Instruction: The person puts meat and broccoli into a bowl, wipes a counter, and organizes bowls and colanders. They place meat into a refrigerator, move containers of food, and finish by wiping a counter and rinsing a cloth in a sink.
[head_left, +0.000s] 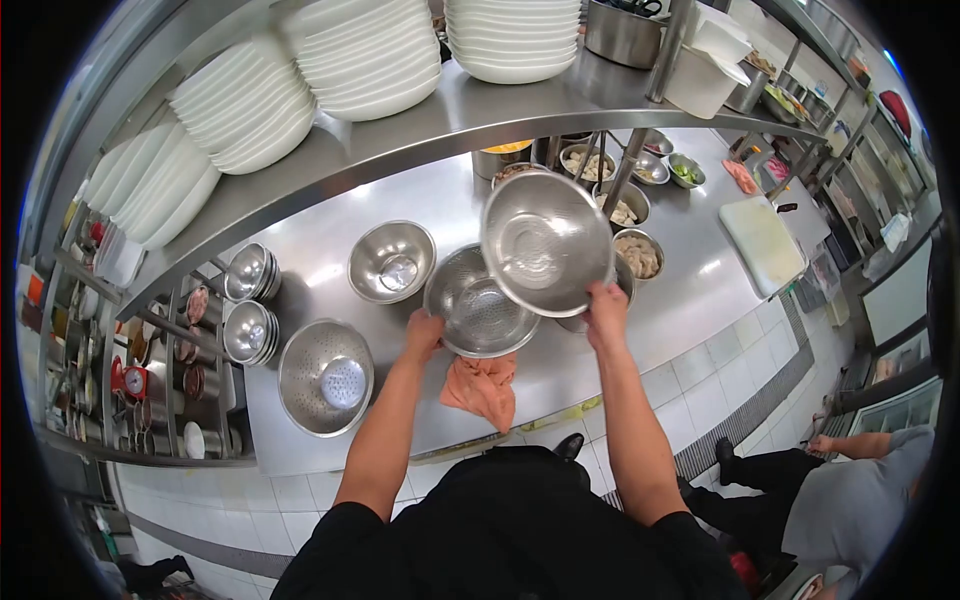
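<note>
My left hand [425, 332] is closed on the rim of a steel colander [482, 318], whose bottom shows many small holes. My right hand [605, 312] grips the lower right rim of a large steel mixing bowl [540, 245], tilted and overlapping the colander's right side. Behind that bowl, another metal vessel is mostly hidden. An orange cloth [482, 392] lies on the steel counter [650, 345] just below the colander. Left of my left hand stand a steel bowl [391, 262] and a second, larger colander [305, 378].
Stacked small bowls [247, 330] stand at the left. Food-filled bowls [637, 255] line the back right, near a cutting board [760, 243]. A steel shelf [400, 140] with stacks of white plates [370, 60] overhangs the counter. Another person [850, 500] is at lower right.
</note>
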